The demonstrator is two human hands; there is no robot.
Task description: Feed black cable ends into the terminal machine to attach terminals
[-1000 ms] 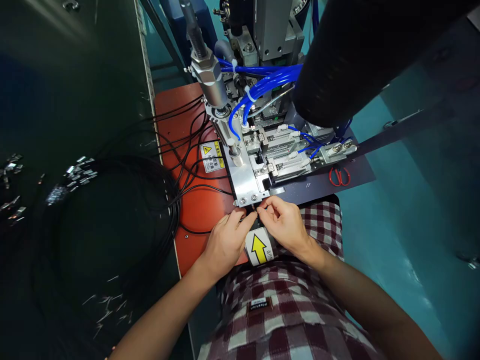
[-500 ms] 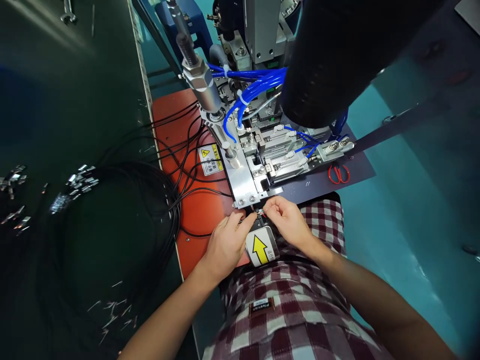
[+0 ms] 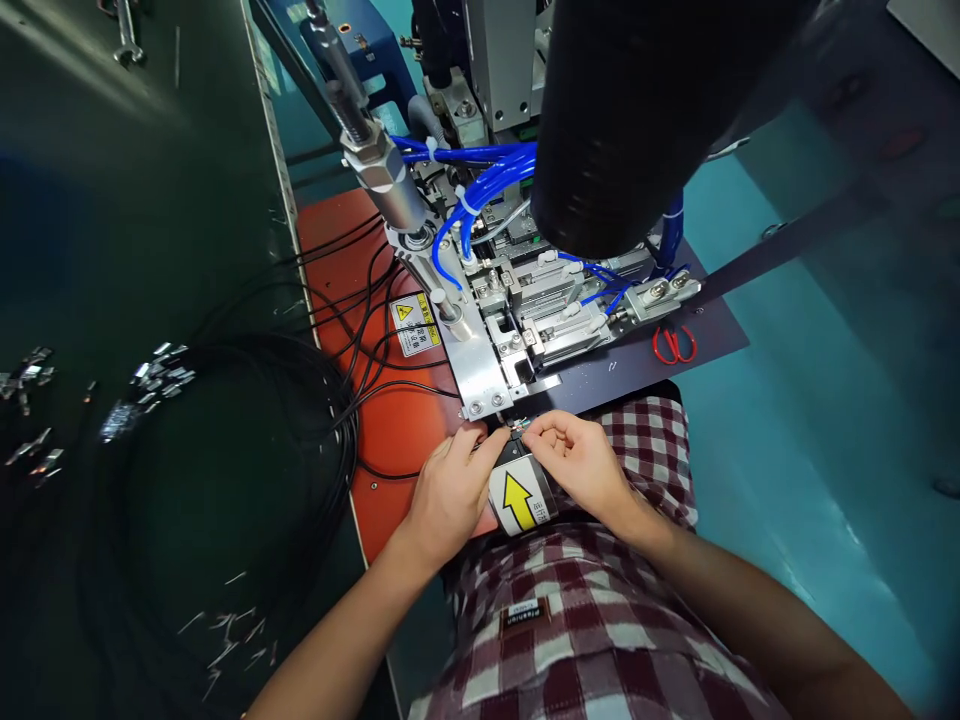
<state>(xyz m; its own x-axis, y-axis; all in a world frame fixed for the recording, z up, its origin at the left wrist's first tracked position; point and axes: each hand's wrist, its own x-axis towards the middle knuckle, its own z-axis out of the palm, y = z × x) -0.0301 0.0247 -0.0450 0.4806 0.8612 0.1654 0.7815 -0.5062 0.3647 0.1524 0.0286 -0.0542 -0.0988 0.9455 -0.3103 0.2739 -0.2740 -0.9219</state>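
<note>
At the front edge of the machine, a small shiny metal connector (image 3: 517, 428) sits between my two hands. My left hand (image 3: 454, 480) is closed, with thumb and forefinger pinching the connector from the left. Pressed together, the fingertips of my right hand (image 3: 581, 462) meet just right of it. What they pinch is too small to make out. Directly below is a white plate with a yellow arrow (image 3: 517, 500). A steel machine plate (image 3: 476, 365) lies just beyond my fingers. Black cables (image 3: 397, 390) cross the red base plate (image 3: 382, 435) to my left.
A coil of black cable (image 3: 341, 420) with metal ends (image 3: 161, 375) lies on the dark table at left, near loose metal scraps (image 3: 232, 635). A wrench (image 3: 127, 40) is at far left. Red-handled scissors (image 3: 673, 345) rest at right. A large black tube (image 3: 600, 140) overhangs the machine.
My right hand has shifted slightly down and its fingertips are now closer to the connector. My left hand stays almost in place. The view has tilted a little.
</note>
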